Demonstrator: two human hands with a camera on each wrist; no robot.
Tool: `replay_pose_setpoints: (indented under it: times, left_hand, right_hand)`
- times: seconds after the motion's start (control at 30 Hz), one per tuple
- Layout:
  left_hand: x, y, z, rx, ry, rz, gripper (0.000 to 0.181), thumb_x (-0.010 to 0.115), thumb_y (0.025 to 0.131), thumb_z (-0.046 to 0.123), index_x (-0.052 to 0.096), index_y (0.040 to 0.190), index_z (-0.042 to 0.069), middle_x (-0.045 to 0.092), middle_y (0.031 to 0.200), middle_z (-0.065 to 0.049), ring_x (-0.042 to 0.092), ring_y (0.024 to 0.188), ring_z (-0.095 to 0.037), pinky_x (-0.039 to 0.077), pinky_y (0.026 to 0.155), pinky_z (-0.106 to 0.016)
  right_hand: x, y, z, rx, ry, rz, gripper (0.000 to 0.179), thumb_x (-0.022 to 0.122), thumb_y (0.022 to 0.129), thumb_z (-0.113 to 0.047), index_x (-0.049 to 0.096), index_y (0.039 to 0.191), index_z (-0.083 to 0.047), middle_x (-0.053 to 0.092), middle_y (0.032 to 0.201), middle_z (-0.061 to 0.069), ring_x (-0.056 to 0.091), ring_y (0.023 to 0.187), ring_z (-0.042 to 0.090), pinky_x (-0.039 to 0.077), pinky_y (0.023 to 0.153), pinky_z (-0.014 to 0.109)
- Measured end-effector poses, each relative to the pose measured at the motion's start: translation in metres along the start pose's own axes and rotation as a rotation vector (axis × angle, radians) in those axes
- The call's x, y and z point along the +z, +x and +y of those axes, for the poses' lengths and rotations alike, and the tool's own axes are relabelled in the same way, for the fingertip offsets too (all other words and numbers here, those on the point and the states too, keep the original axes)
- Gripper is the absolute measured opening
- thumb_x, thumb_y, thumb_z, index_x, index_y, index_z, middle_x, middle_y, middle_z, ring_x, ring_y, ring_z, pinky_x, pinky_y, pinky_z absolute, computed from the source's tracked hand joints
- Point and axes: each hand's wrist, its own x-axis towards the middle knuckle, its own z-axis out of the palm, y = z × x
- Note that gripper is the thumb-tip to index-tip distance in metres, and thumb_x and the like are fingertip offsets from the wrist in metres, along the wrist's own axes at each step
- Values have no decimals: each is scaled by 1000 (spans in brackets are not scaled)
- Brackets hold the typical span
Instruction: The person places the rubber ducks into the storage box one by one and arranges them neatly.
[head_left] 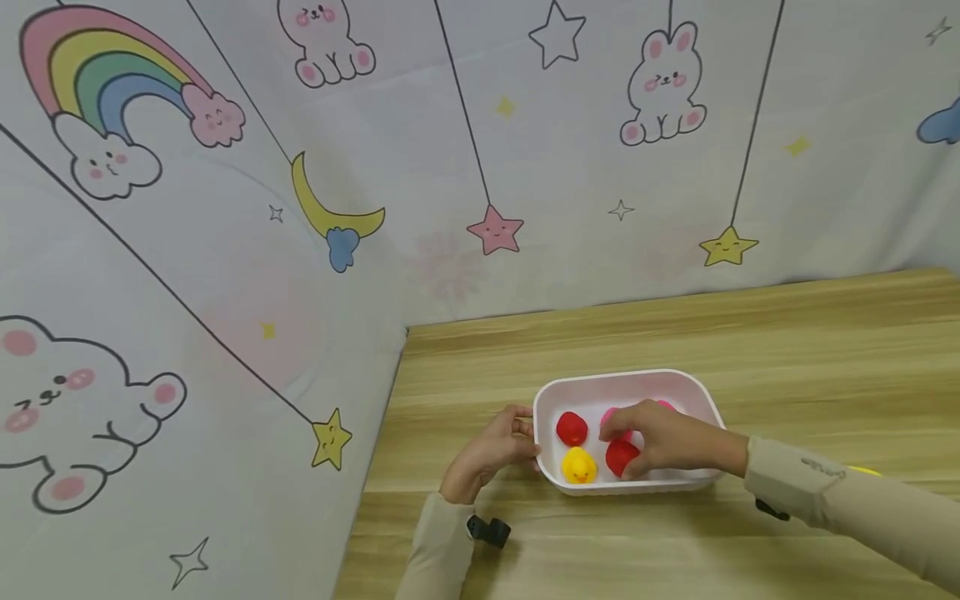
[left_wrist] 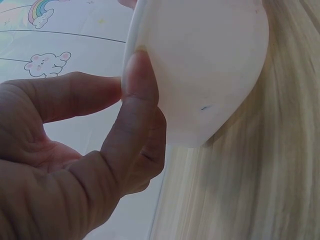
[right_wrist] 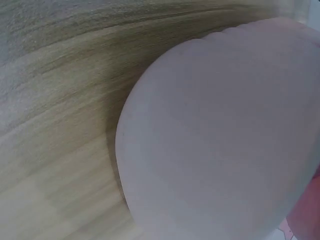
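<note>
A pale pink-white plastic tub [head_left: 628,382] stands on the wooden table, its outer wall [left_wrist: 215,65] close up in the left wrist view. My left hand [head_left: 498,446] holds the tub's left end, with thumb and fingers [left_wrist: 140,80] at the rim. Reaching into the tub from the right, my right hand [head_left: 660,435] has its fingers and thumb around a red rounded toy [head_left: 621,458], which it partly covers. To the left lie another red toy [head_left: 572,428] and a yellow toy duck [head_left: 579,465]. Pink toys [head_left: 611,414] sit behind the right hand, mostly hidden.
The wooden table [head_left: 465,375] meets a white cloth backdrop [head_left: 420,167] printed with bunnies, stars and a rainbow at the back and left. Something yellow [head_left: 864,471] shows behind the right forearm. The right wrist view is mostly filled by the tub's outer wall [right_wrist: 215,130].
</note>
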Motion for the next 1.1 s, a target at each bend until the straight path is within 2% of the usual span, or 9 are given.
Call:
replay_pose_setpoints:
  times: [0.13, 0.27, 0.37, 0.53, 0.63, 0.77, 0.87, 0.97, 1.1]
  left_hand:
    - [1, 1, 1, 9, 7, -1, 55, 59, 83, -14, 36, 132, -14, 54, 99, -20, 59, 67, -17, 62, 64, -28]
    - [2, 3, 3, 6, 6, -3, 54, 59, 83, -13, 36, 132, -14, 54, 100, -20, 59, 67, -17, 63, 65, -28]
    - [3, 4, 4, 1, 5, -3, 54, 59, 83, -13, 37, 132, -13, 53, 101, -21, 59, 68, -18, 63, 66, -31]
    - [6, 3, 4, -6, -1, 0, 54, 58, 83, -14, 36, 132, -14, 52, 99, -18, 58, 67, -18, 63, 66, -31]
    - [7, 3, 2, -8, -12, 3, 54, 58, 82, -14, 36, 132, -14, 52, 98, -17, 58, 67, -17, 62, 63, -27]
    - [6, 2, 0, -8, -14, 13, 55, 58, 82, -15, 35, 132, -14, 52, 99, -19, 58, 67, -18, 61, 61, -25]
    - [5, 1, 0, -7, -6, 18, 55, 59, 82, -14, 35, 132, -14, 52, 99, -18, 58, 68, -19, 62, 62, -28]
    - [4, 0, 0, -2, -3, 14, 55, 60, 82, -14, 36, 132, -14, 52, 98, -16, 59, 69, -18, 63, 65, -29]
    - [5, 1, 0, 4, -9, 13, 55, 59, 82, -14, 36, 132, -15, 52, 98, -16, 58, 69, -17, 62, 63, -27]
  right_hand:
    - [1, 1, 1, -64, -82, -5, 26, 88, 77, -18, 72, 97, -16, 66, 94, -14, 56, 89, 11, 58, 75, 31]
    - [1, 3, 1, -107, -158, -3, 25, 89, 76, -17, 69, 91, -19, 62, 87, -18, 54, 87, 9, 57, 88, 40]
    - [2, 1, 2, -112, -199, -29, 24, 88, 78, -16, 69, 92, -19, 63, 89, -18, 55, 88, 8, 56, 93, 41]
    - [5, 0, 5, -145, -263, -57, 24, 87, 79, -17, 70, 95, -17, 64, 91, -17, 57, 90, 9, 57, 89, 33]
    - [7, -1, 8, -175, -278, -52, 24, 88, 79, -18, 68, 92, -16, 62, 87, -16, 54, 86, 7, 56, 79, 25]
    - [6, 1, 10, -197, -235, -31, 23, 87, 80, -19, 66, 89, -16, 57, 81, -13, 51, 80, 8, 51, 68, 18]
    - [0, 0, 7, -197, -189, 17, 21, 85, 82, -21, 69, 93, -14, 63, 85, -8, 58, 81, 13, 55, 72, 22]
    - [-8, -5, 3, -185, -147, 83, 24, 84, 84, -22, 72, 101, -10, 70, 96, -3, 65, 88, 18, 60, 80, 31]
    - [-20, -16, 2, -109, -94, 168, 36, 85, 83, -23, 73, 112, -7, 73, 108, 2, 67, 99, 23, 60, 85, 41]
